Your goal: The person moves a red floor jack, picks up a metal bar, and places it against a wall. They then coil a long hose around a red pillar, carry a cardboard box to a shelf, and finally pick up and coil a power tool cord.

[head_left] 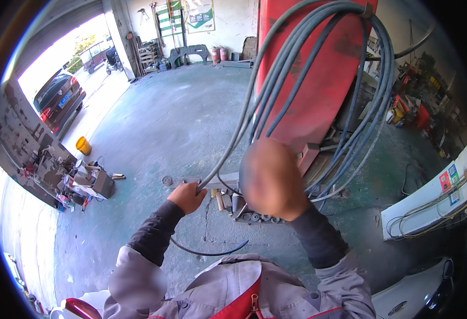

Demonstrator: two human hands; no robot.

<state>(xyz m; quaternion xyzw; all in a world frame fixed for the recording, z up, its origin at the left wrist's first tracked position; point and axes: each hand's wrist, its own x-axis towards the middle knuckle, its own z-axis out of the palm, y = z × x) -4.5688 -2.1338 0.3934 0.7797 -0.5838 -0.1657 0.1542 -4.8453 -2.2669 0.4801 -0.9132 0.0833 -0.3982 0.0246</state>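
Hose coiling appears mostly complete: the bulk of the blue-grey hose (318, 80) hangs in several large loops from a hook near the top of the red lift column (318, 64). One strand runs down from the loops into the left hand (186, 196), which is closed in a fist around it. Below that fist a loose tail curves across the concrete floor (164, 127) in front of the person's chest; judged from this, the tail is the length not yet gathered. The right hand (270, 181) is raised close to the camera and blurred; whether it is spread or gripping a loop cannot be told.

Clearance: open floor lies ahead and to the left. A tool cart (92, 183) stands well apart at left. A tray of sockets (244, 210) sits at the column base, just beyond the hands. White panels (430, 204) bound the right side
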